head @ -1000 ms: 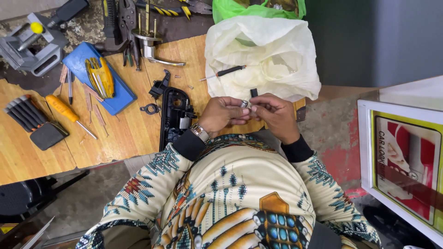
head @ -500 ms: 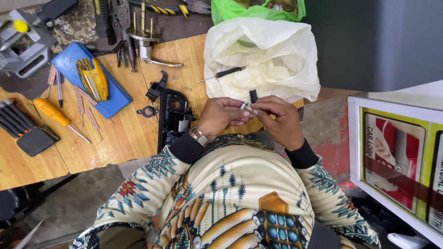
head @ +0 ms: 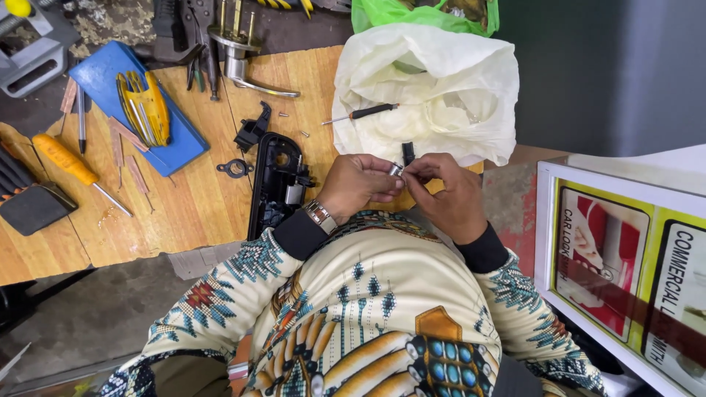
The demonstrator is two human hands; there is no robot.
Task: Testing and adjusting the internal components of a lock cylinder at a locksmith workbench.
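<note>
My left hand and my right hand meet over the near edge of the wooden table. Together their fingertips pinch a small silver metal part, with a short black piece sticking up just behind it. A watch sits on my left wrist. Just left of my left hand a black door-handle housing lies flat on the table. A white plastic bag lies right behind my hands, with a small black-handled screwdriver resting on it.
An orange-handled screwdriver, a blue tray with a yellow tool, a black ring, small screws and a metal lever handle lie on the table. A green bag sits behind. A printed box stands at right.
The view has shifted slightly leftward and down. Both hands stay together on the small metal part, their fingers turning a little around it.
</note>
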